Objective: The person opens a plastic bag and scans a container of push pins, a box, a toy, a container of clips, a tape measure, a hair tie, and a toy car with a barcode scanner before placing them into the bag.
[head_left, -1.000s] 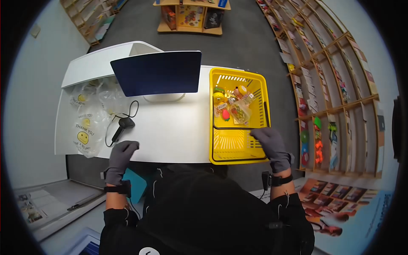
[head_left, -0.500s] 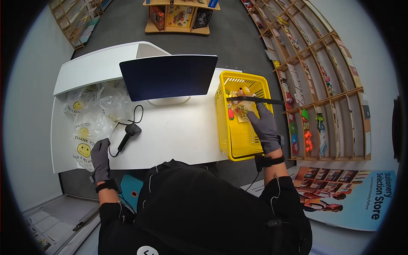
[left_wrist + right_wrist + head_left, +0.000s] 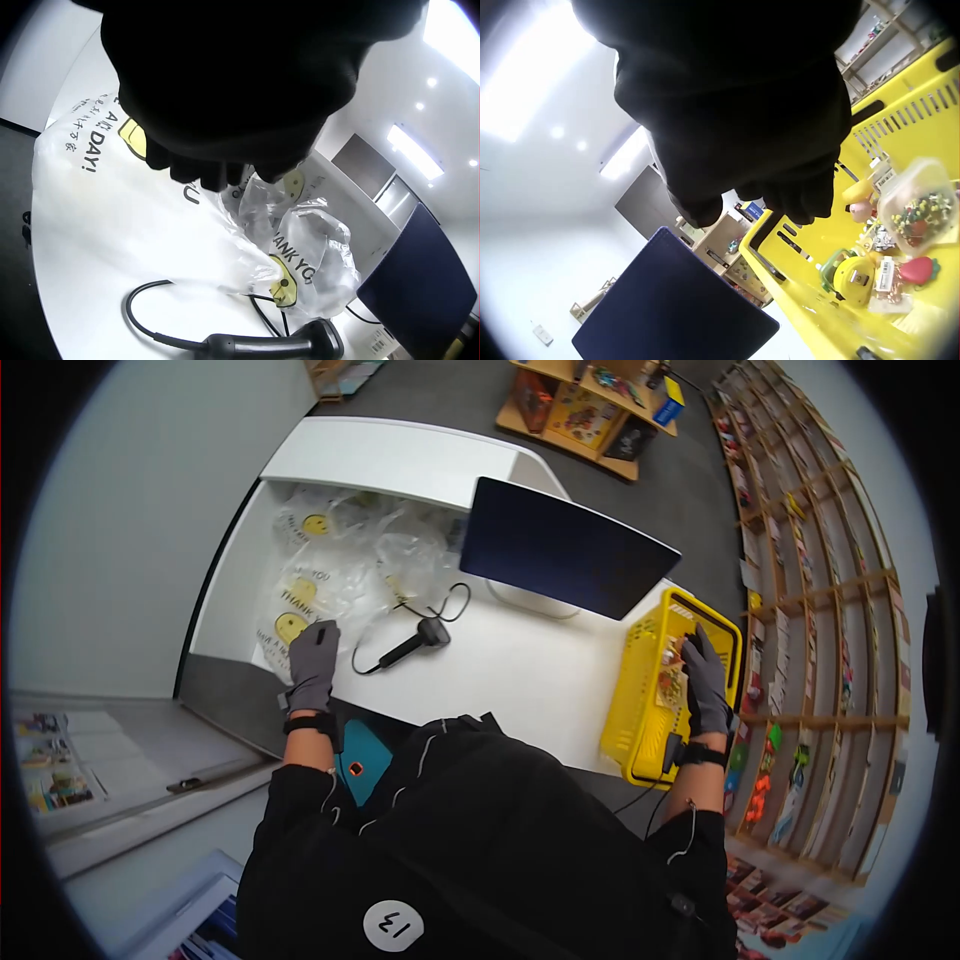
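Fingers, right hand (image 3: 706, 685): extended over yellow basket (image 3: 630, 682), right. Left hand (image 3: 314, 663): by plastic bags (image 3: 345, 582), left; grip I cannot tell.

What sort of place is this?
Most likely a shop's checkout counter: a handheld scanner and printed THANK YOU bags lie on it, a yellow basket holds small goods, and stocked shelves line one side.

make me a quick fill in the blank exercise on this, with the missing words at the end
1. The right hand is at a basket coloured ____.
2. The left hand is near a plastic bag whose print includes the word "____!".
3. The scanner lies on a counter coloured ____.

Missing words: yellow; DAY; white
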Motion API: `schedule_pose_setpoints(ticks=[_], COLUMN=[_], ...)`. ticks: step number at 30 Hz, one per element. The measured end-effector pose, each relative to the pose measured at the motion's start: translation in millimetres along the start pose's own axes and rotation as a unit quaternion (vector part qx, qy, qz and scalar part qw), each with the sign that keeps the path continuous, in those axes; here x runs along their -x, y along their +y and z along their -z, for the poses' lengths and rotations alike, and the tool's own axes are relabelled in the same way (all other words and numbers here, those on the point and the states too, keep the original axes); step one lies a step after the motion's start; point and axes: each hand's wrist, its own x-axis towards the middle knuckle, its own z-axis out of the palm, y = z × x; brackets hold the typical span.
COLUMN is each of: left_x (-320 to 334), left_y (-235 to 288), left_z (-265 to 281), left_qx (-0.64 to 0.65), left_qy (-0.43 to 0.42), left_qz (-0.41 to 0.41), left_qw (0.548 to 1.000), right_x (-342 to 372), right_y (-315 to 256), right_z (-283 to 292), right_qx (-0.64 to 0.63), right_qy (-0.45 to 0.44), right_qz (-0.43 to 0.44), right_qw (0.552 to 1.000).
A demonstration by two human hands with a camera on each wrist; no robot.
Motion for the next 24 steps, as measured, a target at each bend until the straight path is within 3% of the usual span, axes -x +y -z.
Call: schedule_pose_setpoints(ticks=[2,4,9,12,13,16,21,24], left_x=[0.9,-0.3,-12.3,-33.2,-38.1,-57.2,-83.2,-88.0], left_y=[0.2,1.5,35.2,52.4,55.8,59.1,-1.5,-2.7], left_z=[3.4,4.3,6.0,-1.0,-2.6,-3.3,-35.0,-28.4], left_qx=[-0.008,-0.073,-0.096,-0.129,-0.127,-0.321,-0.443,-0.490], left_qy=[0.042,0.144,0.133,0.167,0.166,-0.024,-0.087,-0.152], left_qz=[0.005,-0.051,-0.053,-0.182,-0.184,-0.101,-0.155,-0.014], left_qw=[0.999,0.986,0.985,0.960,0.961,0.941,0.879,0.858], right_x=[21.5,46.6,112.2,133.7,140.4,150.1,157.9,160.5], right_y=[-7.4,-5.0,-11.0,-2.8,-3.2,-7.9,9.9,8.4], right_z=[0.3,0.6,-8.1,-12.3,-11.4,-5.4,1.2,0.4], right_qx=[-0.055,-0.086,-0.083,-0.009,-0.008,0.023,-0.019,-0.041], right_qy=[-0.014,-0.025,-0.002,-0.029,-0.025,-0.035,-0.011,-0.004], right_qz=[-0.020,-0.038,-0.070,-0.065,-0.066,-0.082,-0.078,-0.078], right_qw=[0.998,0.995,0.994,0.997,0.997,0.996,0.997,0.996])
